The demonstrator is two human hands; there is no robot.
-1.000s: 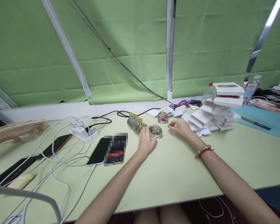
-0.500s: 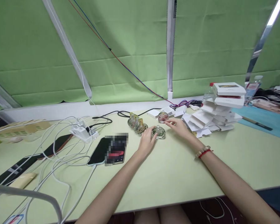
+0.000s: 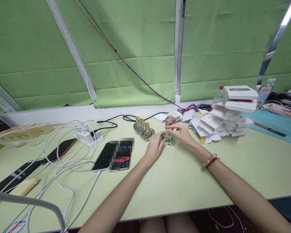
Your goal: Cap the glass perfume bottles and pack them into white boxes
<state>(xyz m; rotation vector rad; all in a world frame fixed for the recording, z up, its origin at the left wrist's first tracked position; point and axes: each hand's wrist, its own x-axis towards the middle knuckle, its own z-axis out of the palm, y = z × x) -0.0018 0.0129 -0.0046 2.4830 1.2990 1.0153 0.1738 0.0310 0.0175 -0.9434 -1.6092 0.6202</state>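
— Both hands have closed in on the round glass bottle [image 3: 168, 139]: a moment back the right hand [image 3: 181, 133] was reaching toward the pink bottle [image 3: 170, 120] behind, and now it sits over the clear one's neck.

— And the left hand [image 3: 155, 148]?

— It has slid right with the bottle and cups its near side, fingers curled against the glass. The right hand's thumb and fingers pinch at the top of it; what they pinch is too small to tell.

— Where does the bottle stand?

— Upright on the desk [image 3: 179, 181], just right of the row of gold-capped bottles [image 3: 144, 127]. A gold cap [image 3: 202, 140] lies loose near the stack of white boxes [image 3: 229, 113], so this looks like work at the neck
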